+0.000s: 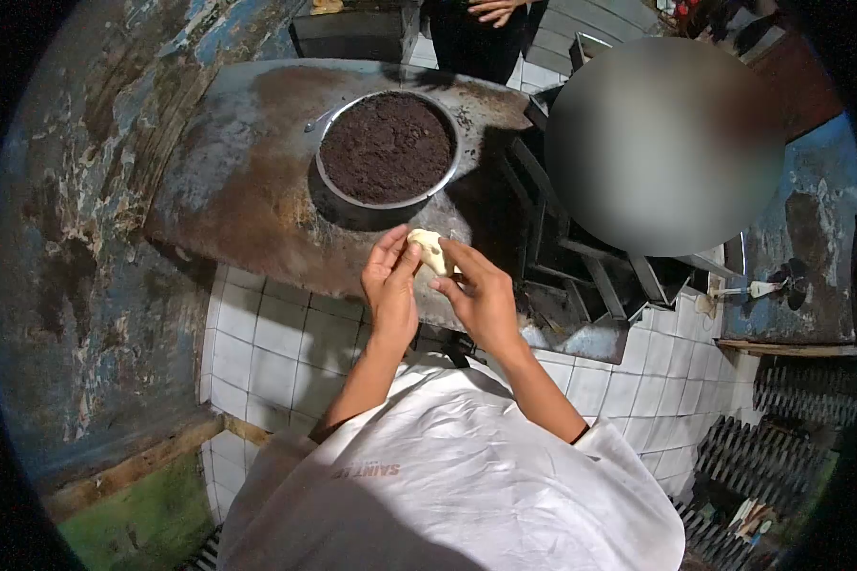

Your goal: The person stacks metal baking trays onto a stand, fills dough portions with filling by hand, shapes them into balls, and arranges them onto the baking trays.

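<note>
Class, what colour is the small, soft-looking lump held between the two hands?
The small, soft-looking lump is mostly pale cream, seen best in the head view.

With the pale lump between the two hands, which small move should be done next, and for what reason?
Probably a gentle press on the pale lump with the fingers of the right hand, while the left hand supports it: both hands hold it by the fingers, and its outline looks uneven. Whether it has an opening is too small to tell.

You are holding a cream-coloured dough-like piece (428, 250) | looking lumpy and uneven | slanting from upper left to lower right | sitting just above frame centre
</note>
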Demonstrator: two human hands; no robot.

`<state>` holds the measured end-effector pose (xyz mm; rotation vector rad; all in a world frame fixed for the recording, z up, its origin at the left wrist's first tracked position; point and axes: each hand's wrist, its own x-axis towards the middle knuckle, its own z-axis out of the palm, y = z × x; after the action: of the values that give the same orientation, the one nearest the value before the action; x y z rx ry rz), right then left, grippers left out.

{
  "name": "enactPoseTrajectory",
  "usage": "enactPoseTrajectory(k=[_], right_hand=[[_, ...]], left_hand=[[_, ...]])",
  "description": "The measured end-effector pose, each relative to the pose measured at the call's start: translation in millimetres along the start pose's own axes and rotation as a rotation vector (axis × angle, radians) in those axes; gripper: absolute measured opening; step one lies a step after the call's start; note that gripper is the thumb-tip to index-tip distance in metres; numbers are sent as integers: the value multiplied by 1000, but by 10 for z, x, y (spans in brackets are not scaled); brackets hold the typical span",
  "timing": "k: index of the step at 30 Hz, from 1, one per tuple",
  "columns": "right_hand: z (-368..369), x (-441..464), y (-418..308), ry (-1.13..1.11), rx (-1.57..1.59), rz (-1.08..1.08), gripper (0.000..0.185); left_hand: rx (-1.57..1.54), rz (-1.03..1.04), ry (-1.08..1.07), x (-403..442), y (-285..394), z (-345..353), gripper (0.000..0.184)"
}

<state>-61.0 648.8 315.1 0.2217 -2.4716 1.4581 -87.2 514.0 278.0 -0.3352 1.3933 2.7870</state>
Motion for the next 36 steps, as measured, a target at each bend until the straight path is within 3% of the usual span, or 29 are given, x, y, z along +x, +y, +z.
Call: enactPoseTrajectory(k=[3,5,7,8,9,11,13,18,20,24,25,27,28,31,34,36], right_hand=[[132,87,-51,-50,-142,-59,46],[125,208,-148,-18,-145,-56,41],[111,350,-244,89,-251,-208,32],[160,398,-361,163,-84,-14,26],[201,403,-336,182,-88,-5,26],[249,364,-247,91,282,278,26],[285,350,-458,128,263,378,24],[496,257,-602,234,-38,93,31],[536,220,-591,223,-198,9,39],[515,288,-514,418,-303,-117,32],[487,333,-567,424,-304,-116,32],[439,381,-633,439,106,158,23],[393,334,-582,283,382,261,16],[388,276,-589,277,371,240,14],[443,237,-577,339,243,214,17],[435,220,-692,270,-17,76,28]], left_hand=[[-45,16,-17,72,129,-78,33],[-106,1,-242,116,298,-113,33],[-61,4,-330,125,429,-149,34],[-2,32,-418,127,456,-172,35],[56,60,-511,134,476,-176,36],[12,65,-542,189,473,-177,33],[-80,-143,-393,256,484,-182,28],[-159,-267,-265,427,517,-260,18],[-129,-229,-283,416,529,-233,19],[-50,-56,-406,313,601,-105,27],[-23,20,-457,288,644,-78,31],[-62,-28,-525,301,730,-109,32],[-89,-24,-601,319,765,-119,31],[-152,-78,-685,325,819,-131,30],[-131,-392,-503,349,768,-237,29],[-96,-414,-429,408,681,-344,29]])
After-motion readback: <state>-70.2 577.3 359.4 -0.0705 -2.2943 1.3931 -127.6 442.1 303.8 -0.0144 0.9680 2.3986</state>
